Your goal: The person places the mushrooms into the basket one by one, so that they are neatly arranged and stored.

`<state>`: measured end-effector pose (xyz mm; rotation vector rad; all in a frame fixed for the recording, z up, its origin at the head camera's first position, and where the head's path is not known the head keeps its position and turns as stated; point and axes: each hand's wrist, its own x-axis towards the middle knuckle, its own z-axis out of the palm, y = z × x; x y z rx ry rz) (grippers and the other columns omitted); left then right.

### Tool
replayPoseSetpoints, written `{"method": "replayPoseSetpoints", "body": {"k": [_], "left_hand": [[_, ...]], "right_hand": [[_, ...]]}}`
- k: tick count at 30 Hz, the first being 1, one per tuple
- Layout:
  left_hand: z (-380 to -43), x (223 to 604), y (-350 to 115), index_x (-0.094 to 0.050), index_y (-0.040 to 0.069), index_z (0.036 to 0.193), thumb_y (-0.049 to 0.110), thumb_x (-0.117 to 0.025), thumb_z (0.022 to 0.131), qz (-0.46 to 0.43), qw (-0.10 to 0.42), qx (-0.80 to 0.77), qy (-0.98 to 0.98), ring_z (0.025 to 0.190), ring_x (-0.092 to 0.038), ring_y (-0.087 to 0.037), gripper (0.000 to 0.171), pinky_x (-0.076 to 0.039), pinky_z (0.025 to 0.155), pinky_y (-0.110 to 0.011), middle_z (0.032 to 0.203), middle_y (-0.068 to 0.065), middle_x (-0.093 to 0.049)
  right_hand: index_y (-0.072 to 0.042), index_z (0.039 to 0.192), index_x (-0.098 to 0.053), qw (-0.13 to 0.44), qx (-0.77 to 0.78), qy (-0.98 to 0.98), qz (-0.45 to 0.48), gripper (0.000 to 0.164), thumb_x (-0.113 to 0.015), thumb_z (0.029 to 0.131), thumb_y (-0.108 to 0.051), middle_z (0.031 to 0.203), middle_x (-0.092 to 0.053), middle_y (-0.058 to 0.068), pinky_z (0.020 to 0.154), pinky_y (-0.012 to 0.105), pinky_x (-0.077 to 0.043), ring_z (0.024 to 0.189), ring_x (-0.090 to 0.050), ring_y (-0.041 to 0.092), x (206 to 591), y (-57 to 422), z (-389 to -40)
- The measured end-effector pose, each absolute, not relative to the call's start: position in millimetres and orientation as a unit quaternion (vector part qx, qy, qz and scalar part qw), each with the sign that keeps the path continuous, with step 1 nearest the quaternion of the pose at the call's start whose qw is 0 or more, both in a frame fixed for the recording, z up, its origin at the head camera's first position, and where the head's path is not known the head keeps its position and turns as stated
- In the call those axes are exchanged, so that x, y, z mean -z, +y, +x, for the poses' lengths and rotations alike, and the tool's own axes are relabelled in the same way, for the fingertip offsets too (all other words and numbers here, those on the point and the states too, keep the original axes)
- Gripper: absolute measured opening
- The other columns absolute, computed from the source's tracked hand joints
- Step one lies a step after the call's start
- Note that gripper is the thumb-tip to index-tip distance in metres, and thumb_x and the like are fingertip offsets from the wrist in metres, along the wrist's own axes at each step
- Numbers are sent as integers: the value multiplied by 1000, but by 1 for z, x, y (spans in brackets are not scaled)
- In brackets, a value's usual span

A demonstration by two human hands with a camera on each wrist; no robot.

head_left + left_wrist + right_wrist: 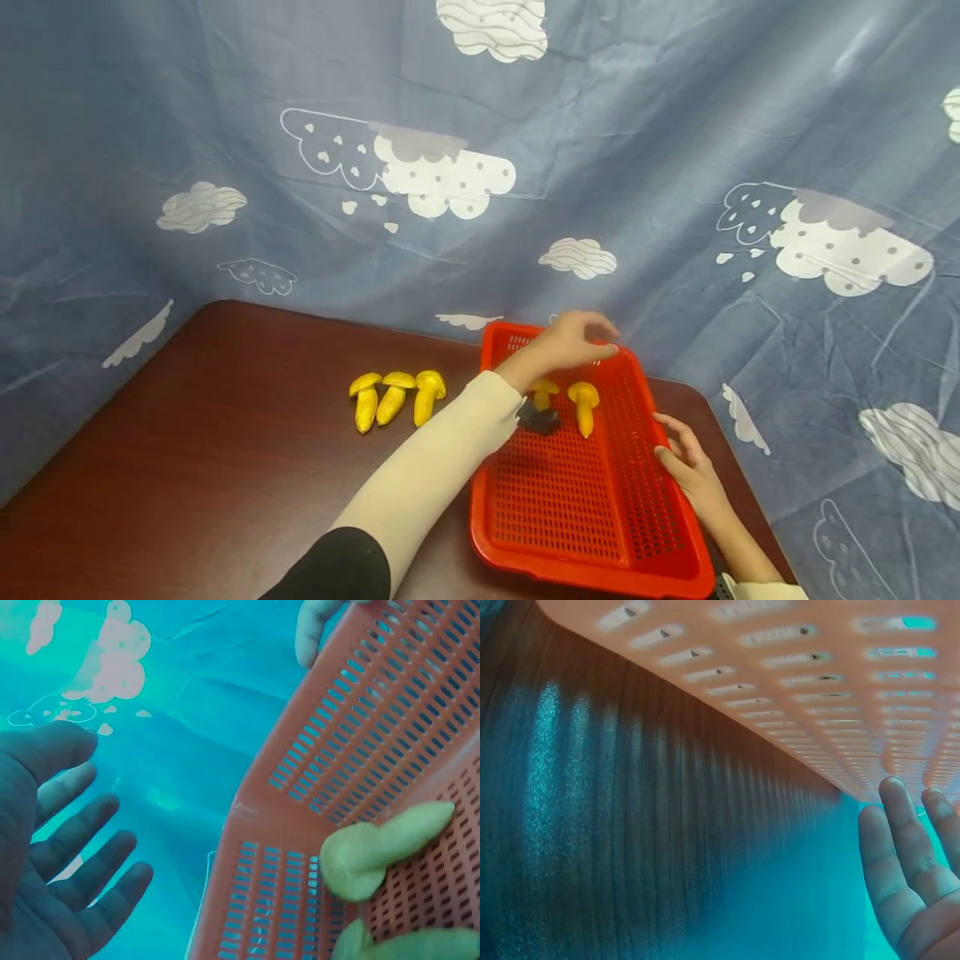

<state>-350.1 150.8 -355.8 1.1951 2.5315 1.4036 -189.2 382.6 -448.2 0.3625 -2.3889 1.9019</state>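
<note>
A red plastic basket (551, 546) with slotted walls and floor stands at the right of the table. Over its far end hovers my left hand (581, 337), with nothing in its grasp; in the left wrist view its fingers (82, 855) are spread and relaxed beside the basket's rim. My right hand (693, 475) holds the basket's right rim, thumb on the rim and fingers along the outer side. Two yellow mushrooms lie inside the basket: one mushroom (583, 408) in plain sight, the other mushroom (542, 390) partly hidden by the left wrist.
Three more yellow mushrooms (392, 397) lie side by side on the dark brown table (225, 433), left of the basket. A blue curtain (637, 125) with white clouds hangs behind and around the table. A dark wrist camera (538, 419) shows below the left wrist.
</note>
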Motion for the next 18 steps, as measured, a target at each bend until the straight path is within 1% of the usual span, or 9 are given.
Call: {"method": "replayPoseSetpoints", "body": {"k": [4, 12, 18], "left_hand": [[-347, 355, 139, -68, 11, 114, 24, -68, 89, 389, -4, -426, 817, 112, -60, -11, 28, -45, 97, -19, 117, 1, -67], [-345, 355, 111, -67, 14, 114, 24, -67, 90, 389, -10, -401, 829, 110, -61, -15, 26, -47, 94, -21, 118, 0, -66], [-344, 353, 88, -67, 10, 113, 21, -67, 89, 390, 5, -411, 824, 108, -64, -25, 26, -49, 96, -33, 117, -5, -67]], "right_hand": [[-3, 146, -25, 35, -618, -777, 117, 47, -39, 101, 0, 107, -64, -6, 63, 32, -57, 83, -67, 9, 450, 383, -189], [-3, 146, -25, 37, -600, -791, 116, 48, -41, 101, -2, 108, -63, -8, 63, 32, -57, 84, -67, 9, 448, 383, -187], [-3, 147, -22, 24, -620, -771, 145, 49, -37, 101, 0, 106, -65, -6, 62, 32, -57, 82, -68, 11, 448, 384, -187]]}}
